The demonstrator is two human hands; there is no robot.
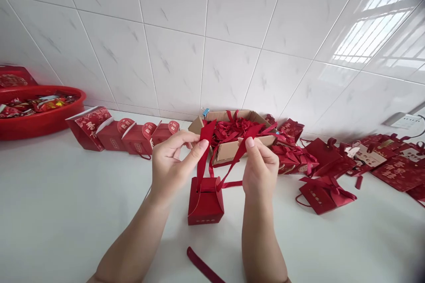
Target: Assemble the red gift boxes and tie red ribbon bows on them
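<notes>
A small red gift box (205, 203) stands on the white table between my hands. A red ribbon (203, 150) runs up from its top in two ends. My left hand (172, 163) pinches the left end between thumb and fingers. My right hand (260, 166) pinches the right end (241, 148), pulled up and outward. Both hands hover just above the box.
A cardboard box (229, 148) full of red ribbons sits behind the hands. A row of red boxes (122, 135) lies at left beside a red basin (40, 115) of sweets. Several tied red boxes (323, 192) lie at right. A loose ribbon (202, 266) lies near the front.
</notes>
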